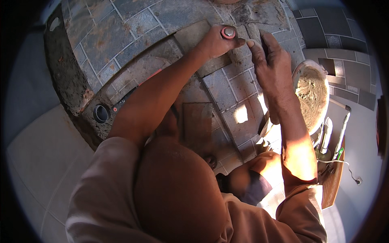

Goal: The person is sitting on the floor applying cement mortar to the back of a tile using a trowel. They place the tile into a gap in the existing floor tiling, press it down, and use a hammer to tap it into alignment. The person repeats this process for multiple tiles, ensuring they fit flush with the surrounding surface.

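Note:
My left hand [216, 42] is closed around a red handle with a round metal end [229, 32] facing up. The rest of that tool is hidden below the fist. Beside it, my right hand [273, 62] has its thumb and fingers bent together in a pinch, close to the left thumb. What the right fingers hold is too hidden to make out. Beneath both hands lies a mortar-smeared floor of grey stone-look tiles [219, 87] with pale joints. A basin [311, 97] of wet mortar stands to the right of my right forearm.
At the left, a round pipe opening [101, 114] sits near the rough mortar edge [67, 69]. A black-and-red tool [123, 101] lies partly under my left forearm. On the right are white pipes [326, 135], a wooden board [334, 184], a corded plug [358, 181] and a tiled wall [336, 28].

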Available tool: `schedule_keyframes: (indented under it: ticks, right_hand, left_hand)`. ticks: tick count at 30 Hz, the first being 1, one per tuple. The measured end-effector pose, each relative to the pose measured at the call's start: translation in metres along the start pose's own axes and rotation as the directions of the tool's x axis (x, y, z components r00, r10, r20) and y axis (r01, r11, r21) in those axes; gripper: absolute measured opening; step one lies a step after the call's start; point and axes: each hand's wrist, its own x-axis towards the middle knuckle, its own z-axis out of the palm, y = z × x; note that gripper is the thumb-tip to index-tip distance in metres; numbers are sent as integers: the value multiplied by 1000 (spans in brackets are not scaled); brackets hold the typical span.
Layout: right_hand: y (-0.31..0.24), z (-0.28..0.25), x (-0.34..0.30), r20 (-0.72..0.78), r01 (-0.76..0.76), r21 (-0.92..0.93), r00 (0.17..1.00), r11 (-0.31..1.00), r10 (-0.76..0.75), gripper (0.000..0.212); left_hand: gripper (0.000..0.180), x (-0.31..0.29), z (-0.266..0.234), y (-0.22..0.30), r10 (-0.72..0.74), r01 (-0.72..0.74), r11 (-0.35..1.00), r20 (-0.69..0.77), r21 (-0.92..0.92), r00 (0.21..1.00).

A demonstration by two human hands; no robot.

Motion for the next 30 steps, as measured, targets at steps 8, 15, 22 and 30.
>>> schedule_keyframes:
  ticks: [8, 15, 22, 30]
  right_hand:
    - [-12, -3, -23, -131, 2, 282, 991, 959, 37, 26]
    - [-2, -10, -24, 67, -108, -30, 992, 994, 110, 32]
    - [-1, -4, -37, 76, -101, 73, 993, 992, 95, 33]
    - [-10, -5, -42, 36, -157, 282, 988, 947, 153, 32]
  left_hand:
    - [34, -12, 8, 5, -28, 17, 991, 81, 131, 996]
    - [20, -15, 15, 14, -14, -8, 984, 120, 177, 993]
    - [17, -25, 15, 21, 77, -76, 996, 25, -37, 997]
    - [36, -42, 14, 15, -102, 105, 994, 87, -29, 991]
